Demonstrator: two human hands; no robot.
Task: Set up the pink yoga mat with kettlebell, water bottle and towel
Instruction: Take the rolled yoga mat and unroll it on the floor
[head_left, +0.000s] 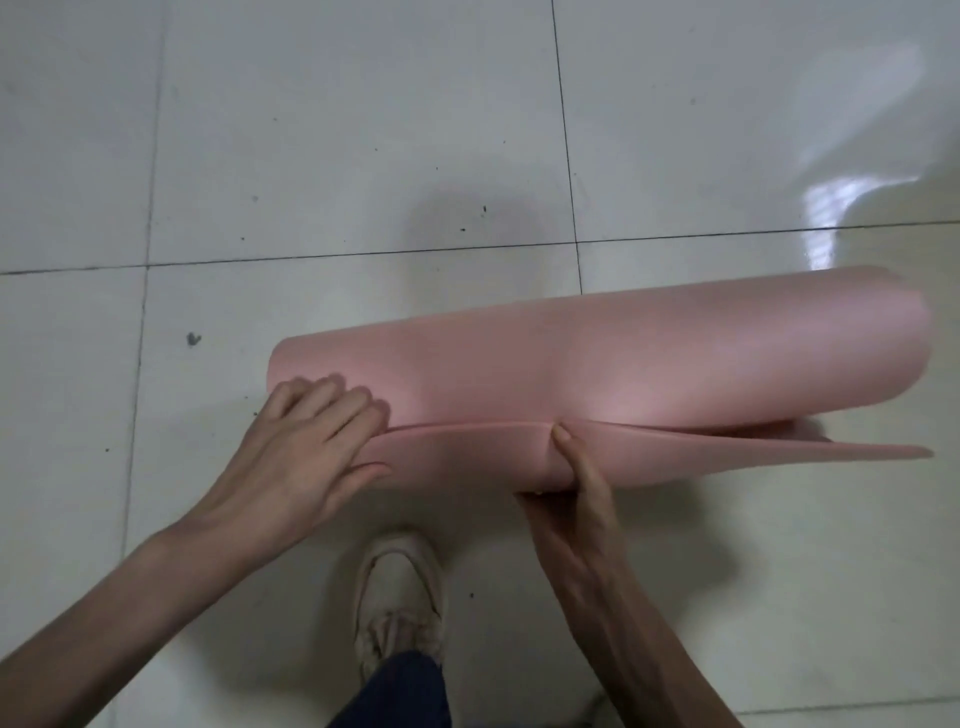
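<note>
pale tiled floor (363, 130) under a loosely rolled pink yoga mat (623, 353). the right hand (576, 499) pinches the mat's loose edge, thumb on top; the roll bulges just beyond that grip. the left hand (306, 441) lies spread, apparently pressing the roll's left end rather than clasping it.

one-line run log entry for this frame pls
stage: unrolling | pink yoga mat: still mostly rolled, above tiled floor | left hand: flat on roll | right hand: pinching loose edge | kettlebell, bottle, towel: not in view
</note>
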